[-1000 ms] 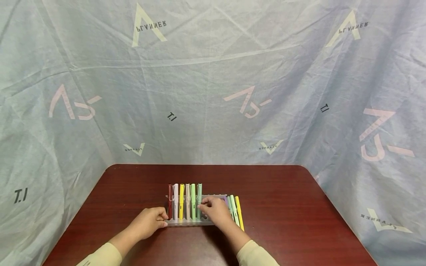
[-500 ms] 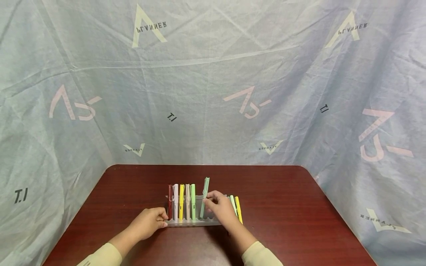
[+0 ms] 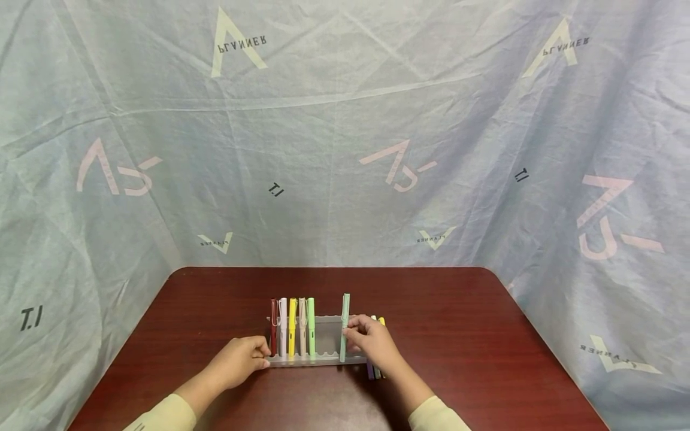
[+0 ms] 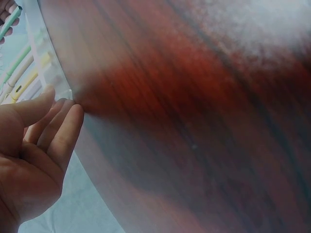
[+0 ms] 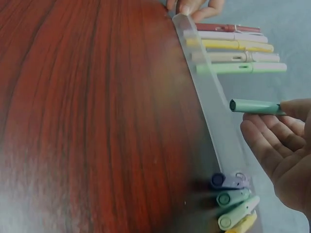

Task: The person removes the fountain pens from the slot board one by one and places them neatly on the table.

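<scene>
My left hand pinches the left end of a clear pen tray between thumb and fingers. Side by side in its left slots lie a dark red pen, a pale lilac pen, a yellow pen, a beige pen and a light green pen. Over the right part of the tray, my right hand holds a grey-green pen between thumb and fingers. The right wrist view shows this pen's lower end above the tray's front edge; whether it touches is unclear.
Several loose pens lie by the tray's right end: a purple pen, a teal pen, a pale green pen and a yellow pen. The red-brown table is enclosed by grey printed cloth.
My right hand has lifted the grey-green pen out of its slot beside the light green pen and carried it to the right along the tray. The left hand stays at the tray's end.
</scene>
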A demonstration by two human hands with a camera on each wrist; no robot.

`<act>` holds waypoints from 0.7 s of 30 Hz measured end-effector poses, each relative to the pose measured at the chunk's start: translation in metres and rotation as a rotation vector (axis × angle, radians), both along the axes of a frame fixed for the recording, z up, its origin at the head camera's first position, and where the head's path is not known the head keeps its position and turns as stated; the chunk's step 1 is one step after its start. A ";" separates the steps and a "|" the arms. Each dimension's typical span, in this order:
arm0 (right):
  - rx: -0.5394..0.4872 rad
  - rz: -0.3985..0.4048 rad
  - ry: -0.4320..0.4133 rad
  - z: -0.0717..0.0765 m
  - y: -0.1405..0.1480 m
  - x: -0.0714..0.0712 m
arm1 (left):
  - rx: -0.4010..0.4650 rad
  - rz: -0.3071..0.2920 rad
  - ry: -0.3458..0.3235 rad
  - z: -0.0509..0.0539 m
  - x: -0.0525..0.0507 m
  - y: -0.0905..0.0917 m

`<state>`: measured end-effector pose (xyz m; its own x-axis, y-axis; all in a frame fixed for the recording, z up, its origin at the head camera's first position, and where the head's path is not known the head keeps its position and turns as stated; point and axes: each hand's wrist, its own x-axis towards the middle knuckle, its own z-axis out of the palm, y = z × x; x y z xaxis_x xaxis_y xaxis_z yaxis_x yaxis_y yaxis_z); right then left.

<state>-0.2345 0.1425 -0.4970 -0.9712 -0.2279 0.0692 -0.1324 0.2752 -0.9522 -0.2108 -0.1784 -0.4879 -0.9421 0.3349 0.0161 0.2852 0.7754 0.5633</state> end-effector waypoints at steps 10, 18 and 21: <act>0.014 -0.008 -0.015 -0.001 0.017 0.003 | 0.005 -0.002 -0.015 -0.001 0.000 0.001; 0.021 -0.004 -0.016 0.001 0.028 0.003 | -0.006 -0.004 -0.006 -0.001 0.000 0.000; 0.004 -0.008 -0.016 0.003 0.032 0.003 | -0.006 -0.002 -0.006 0.000 0.001 0.001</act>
